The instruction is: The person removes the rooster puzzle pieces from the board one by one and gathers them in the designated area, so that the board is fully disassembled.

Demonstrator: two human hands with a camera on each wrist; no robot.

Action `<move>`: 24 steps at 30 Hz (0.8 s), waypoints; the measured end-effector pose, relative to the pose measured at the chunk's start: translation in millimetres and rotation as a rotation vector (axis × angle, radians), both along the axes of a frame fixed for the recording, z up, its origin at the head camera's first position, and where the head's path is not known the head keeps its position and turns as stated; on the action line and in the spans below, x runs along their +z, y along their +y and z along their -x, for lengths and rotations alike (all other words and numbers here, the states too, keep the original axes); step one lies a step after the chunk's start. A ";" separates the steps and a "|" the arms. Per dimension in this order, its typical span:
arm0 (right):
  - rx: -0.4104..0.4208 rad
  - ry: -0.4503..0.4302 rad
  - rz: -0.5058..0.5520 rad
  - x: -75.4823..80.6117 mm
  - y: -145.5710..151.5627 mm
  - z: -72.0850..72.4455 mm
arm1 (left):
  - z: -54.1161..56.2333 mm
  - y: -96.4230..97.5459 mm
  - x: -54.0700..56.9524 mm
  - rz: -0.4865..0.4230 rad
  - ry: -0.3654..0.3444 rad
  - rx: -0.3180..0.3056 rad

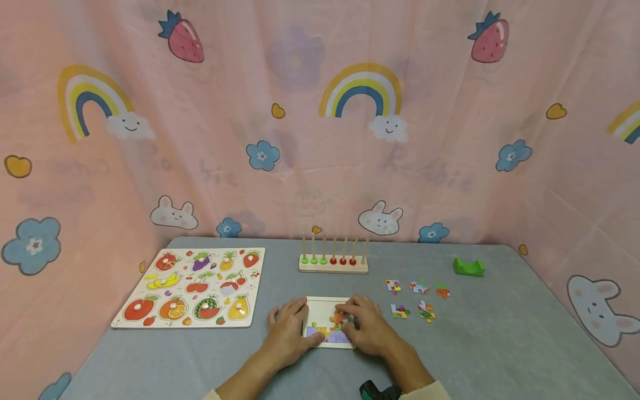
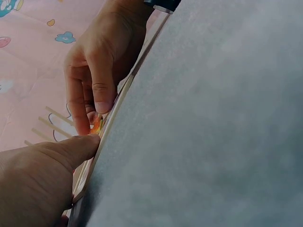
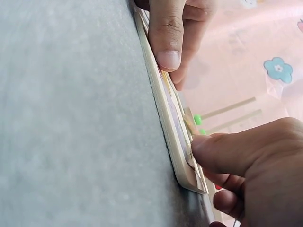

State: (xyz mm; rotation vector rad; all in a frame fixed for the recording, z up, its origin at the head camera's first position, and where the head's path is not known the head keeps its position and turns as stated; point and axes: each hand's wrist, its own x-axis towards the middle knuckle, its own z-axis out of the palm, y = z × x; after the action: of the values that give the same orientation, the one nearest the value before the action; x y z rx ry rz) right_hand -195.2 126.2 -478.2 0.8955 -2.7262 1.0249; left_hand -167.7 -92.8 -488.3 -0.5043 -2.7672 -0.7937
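Observation:
A wooden jigsaw tray (image 1: pixel 320 306) lies flat on the table, with purple and yellow pieces (image 1: pixel 325 333) along its near side. My left hand (image 1: pixel 290 328) grips the tray's left side, the thumb pressing over the near left corner. Over the tray's right half, my right hand (image 1: pixel 372 328) pinches an orange jigsaw piece (image 1: pixel 338 318) between thumb and fingers. In the left wrist view, orange (image 2: pixel 97 125) shows just below the right fingertips. The right wrist view shows the tray's pale rim (image 3: pixel 163 116) edge-on, with the right thumb near its surface; the piece is mostly hidden.
Several loose jigsaw pieces (image 1: pixel 400 311) lie right of the tray. A fruit knob puzzle board (image 1: pixel 190 289) is at left. Behind stands a wooden peg rack (image 1: pixel 334 266) with green and red beads. A green block (image 1: pixel 469 267) sits back right; a dark object (image 1: pixel 380 390) lies at the front.

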 end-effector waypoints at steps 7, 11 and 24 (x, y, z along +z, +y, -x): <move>-0.019 0.024 0.044 5.1 0.7 -0.6 | 0.4 0.1 -0.7 0.006 0.000 0.004; -0.015 0.022 0.087 14.9 2.5 -3.7 | 0.7 0.9 -1.3 0.011 0.000 0.006; 0.008 0.096 0.136 48.1 23.7 -8.0 | 0.3 0.6 -1.1 -0.003 -0.007 0.005</move>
State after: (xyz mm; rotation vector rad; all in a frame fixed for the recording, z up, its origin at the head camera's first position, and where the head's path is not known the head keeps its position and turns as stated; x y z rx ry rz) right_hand -187.2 149.9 -430.2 0.9082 -2.5423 1.1227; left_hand -168.0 -92.2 -489.4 -0.4946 -2.7726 -0.8002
